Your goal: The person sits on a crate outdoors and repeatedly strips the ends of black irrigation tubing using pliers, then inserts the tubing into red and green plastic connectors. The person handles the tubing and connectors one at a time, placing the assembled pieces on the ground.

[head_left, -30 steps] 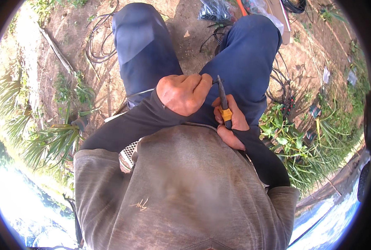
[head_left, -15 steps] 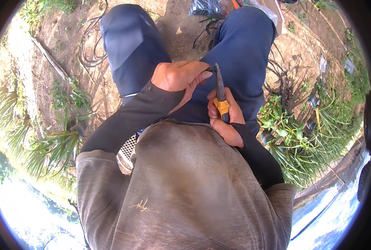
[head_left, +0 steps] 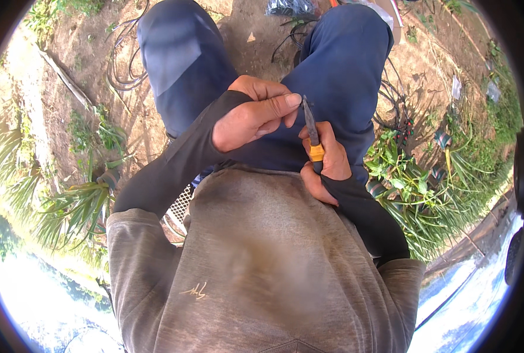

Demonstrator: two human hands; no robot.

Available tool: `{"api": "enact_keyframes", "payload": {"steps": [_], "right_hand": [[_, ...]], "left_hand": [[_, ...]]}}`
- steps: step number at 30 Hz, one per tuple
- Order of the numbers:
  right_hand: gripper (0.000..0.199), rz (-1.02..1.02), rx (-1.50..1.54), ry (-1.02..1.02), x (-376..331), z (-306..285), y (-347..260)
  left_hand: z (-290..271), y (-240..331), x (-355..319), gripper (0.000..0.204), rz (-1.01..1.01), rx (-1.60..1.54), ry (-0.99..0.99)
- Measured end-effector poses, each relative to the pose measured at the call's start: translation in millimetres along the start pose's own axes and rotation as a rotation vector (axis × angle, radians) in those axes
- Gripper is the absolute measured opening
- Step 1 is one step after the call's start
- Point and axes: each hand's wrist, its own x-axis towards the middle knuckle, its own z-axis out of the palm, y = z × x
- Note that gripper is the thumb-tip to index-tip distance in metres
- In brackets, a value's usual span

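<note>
My right hand [head_left: 335, 157] is wrapped round a pair of pliers [head_left: 310, 122] with long dark jaws and yellow-and-black handles. The jaws point away from me, above my right thigh, and look nearly closed. My left hand [head_left: 253, 115] is in a pinch, its thumb stretched toward the pliers' tip. Whatever lies between those fingertips is too small and hidden to make out. Thumb and tip are very close together; I cannot tell whether they touch.
I sit with my blue trouser legs [head_left: 185, 65] apart over bare soil. Black cables [head_left: 122, 65] lie coiled on the left, with more cables [head_left: 398, 109] on the right. A clear plastic bag [head_left: 290, 7] lies beyond my knees. Spiky plants [head_left: 76, 212] grow on both sides.
My left hand has rolled over, so its thumb now shows on top; a dark bit seen at its fingertips is now mostly hidden. The pliers have shifted slightly toward me.
</note>
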Motion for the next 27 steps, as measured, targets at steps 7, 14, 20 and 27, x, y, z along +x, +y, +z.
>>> {"api": "enact_keyframes", "payload": {"steps": [7, 14, 20, 27], "right_hand": [[0.050, -0.181, -0.269, 0.012, 13, -22, 2], [0.048, -0.212, -0.161, -0.011, 16, -30, 2], [0.056, -0.210, -0.171, -0.113, 11, -23, 10], [0.048, -0.098, -0.082, -0.131, 6, -23, 7]], "left_hand": [[-10, -7, 10, 0.037, -0.211, -0.643, -0.432], [-4, -8, -3, 0.054, -0.156, -0.511, -0.412], [-17, -17, -2, 0.039, -0.203, -0.528, -0.441], [-12, 0, -9, 0.030, -0.177, -0.236, -0.301]]}}
